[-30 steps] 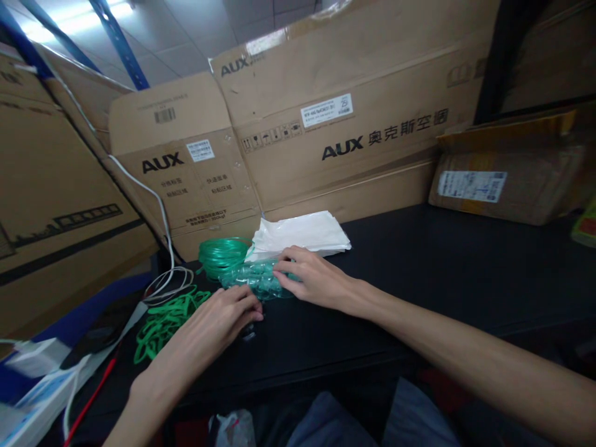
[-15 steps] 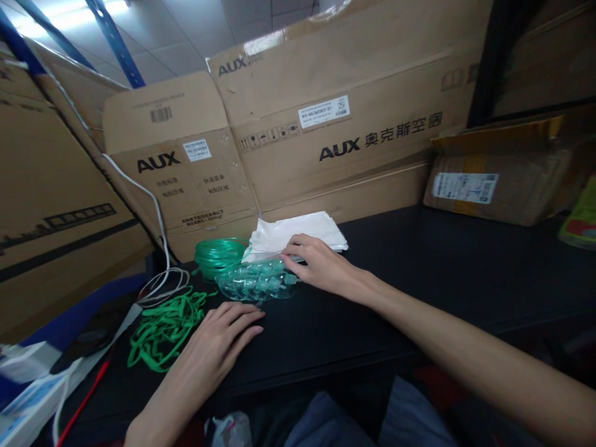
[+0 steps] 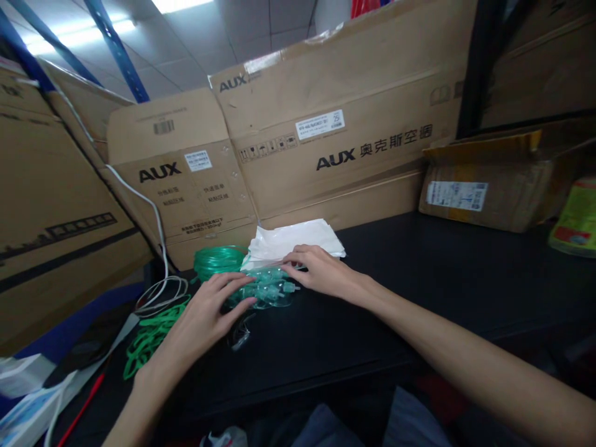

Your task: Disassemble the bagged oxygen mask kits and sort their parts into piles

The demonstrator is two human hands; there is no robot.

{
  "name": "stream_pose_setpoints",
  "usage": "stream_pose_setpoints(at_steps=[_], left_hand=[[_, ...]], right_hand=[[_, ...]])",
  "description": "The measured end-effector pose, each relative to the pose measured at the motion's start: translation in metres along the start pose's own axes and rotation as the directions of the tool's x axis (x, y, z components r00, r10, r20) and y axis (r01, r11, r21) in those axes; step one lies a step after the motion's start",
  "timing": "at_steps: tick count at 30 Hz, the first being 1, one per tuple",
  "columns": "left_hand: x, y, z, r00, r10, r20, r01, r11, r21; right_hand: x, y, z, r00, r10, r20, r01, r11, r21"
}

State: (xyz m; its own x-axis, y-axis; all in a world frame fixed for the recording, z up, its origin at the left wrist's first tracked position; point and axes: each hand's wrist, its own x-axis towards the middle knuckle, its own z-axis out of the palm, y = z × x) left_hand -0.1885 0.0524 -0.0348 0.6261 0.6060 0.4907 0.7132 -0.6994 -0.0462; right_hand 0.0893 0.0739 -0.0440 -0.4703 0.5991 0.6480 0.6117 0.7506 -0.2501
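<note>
Clear green face masks (image 3: 270, 293), nested in a row, lie on the black tabletop between my two hands. My left hand (image 3: 215, 308) reaches over their left end, thumb and fingers apart, partly covering them. At their right end is my right hand (image 3: 313, 270), fingers curved and thumb a little apart, near the front edge of a stack of white bags (image 3: 298, 239). Whether its fingertips touch the masks or the bags, I cannot tell. Behind my left hand sits a coil of green tubing (image 3: 216, 257). Small clear pieces (image 3: 241, 334) lie in front of the masks.
Green elastic straps (image 3: 151, 338) are heaped left of my left forearm. A white cable (image 3: 158, 217) and a power strip (image 3: 28, 416) lie further left. Large cardboard boxes (image 3: 279, 180) wall off the back; a smaller opened carton (image 3: 493, 192) stands at the right.
My left hand has moved up and forward from the tabletop to the masks, uncovering the small clear pieces. My right hand stays nearly in place. The view has tilted slightly upward.
</note>
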Motion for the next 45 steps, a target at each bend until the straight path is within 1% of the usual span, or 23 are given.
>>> stream_pose_setpoints(at_steps=[2,4,7,9,12,18,26,29,33,36,38,40,42,44,45], left_hand=[[0.012,-0.008,0.006,1.0,0.016,0.012,-0.016,1.0,-0.007],[0.016,-0.016,0.012,1.0,0.006,0.013,-0.006,0.999,-0.032],[0.013,-0.026,0.019,1.0,-0.026,0.018,0.027,0.996,-0.087],[0.008,-0.029,0.021,0.999,-0.027,0.024,0.029,0.992,-0.12],[0.004,-0.03,0.022,1.0,-0.021,0.015,0.023,0.988,-0.151],[0.006,-0.021,0.026,1.0,-0.007,0.002,0.007,0.986,-0.169],[0.006,-0.024,0.025,1.0,-0.009,0.024,0.014,0.979,-0.205],[0.005,-0.026,0.025,0.999,-0.007,0.034,0.014,0.977,-0.215],[0.003,-0.025,0.025,0.999,-0.017,0.039,0.025,0.979,-0.204],[0.003,-0.023,0.024,0.999,-0.031,0.03,0.036,0.983,-0.18],[0.004,-0.021,0.02,0.999,-0.034,0.012,0.036,0.985,-0.167],[0.003,-0.015,0.014,0.999,-0.04,-0.019,0.036,0.986,-0.16],[-0.004,-0.004,0.007,0.997,-0.054,-0.048,0.046,0.987,-0.155],[-0.016,0.009,0.003,0.997,-0.069,-0.04,0.063,0.988,-0.143],[-0.024,0.016,0.003,0.997,-0.072,-0.02,0.069,0.989,-0.134]], right_hand=[[-0.002,-0.002,0.005,1.0,-0.012,0.02,0.012,1.0,0.008],[-0.005,-0.004,0.012,0.998,-0.032,0.047,0.031,0.999,0.019],[-0.007,-0.005,0.021,0.993,-0.072,0.093,0.068,0.997,0.04],[-0.008,-0.005,0.024,0.99,-0.084,0.113,0.079,0.996,0.05],[-0.008,-0.005,0.026,0.988,-0.081,0.129,0.074,0.995,0.061],[-0.009,-0.006,0.028,0.986,-0.041,0.165,0.028,0.997,0.077],[-0.009,-0.012,0.03,0.989,0.025,0.147,-0.049,0.985,0.167],[-0.006,-0.012,0.029,0.988,0.068,0.141,-0.097,0.972,0.213],[-0.003,-0.013,0.024,0.98,0.164,0.115,-0.19,0.944,0.272],[-0.001,-0.013,0.021,0.969,0.225,0.098,-0.245,0.912,0.33],[0.003,-0.013,0.018,0.965,0.248,0.084,-0.261,0.89,0.373],[0.007,-0.015,0.012,0.963,0.263,0.062,-0.264,0.871,0.414],[0.006,-0.02,0.003,0.963,0.268,0.038,-0.256,0.853,0.454],[-0.003,-0.028,-0.007,0.962,0.271,0.043,-0.249,0.799,0.547],[-0.011,-0.034,-0.011,0.959,0.275,0.071,-0.257,0.731,0.632]])
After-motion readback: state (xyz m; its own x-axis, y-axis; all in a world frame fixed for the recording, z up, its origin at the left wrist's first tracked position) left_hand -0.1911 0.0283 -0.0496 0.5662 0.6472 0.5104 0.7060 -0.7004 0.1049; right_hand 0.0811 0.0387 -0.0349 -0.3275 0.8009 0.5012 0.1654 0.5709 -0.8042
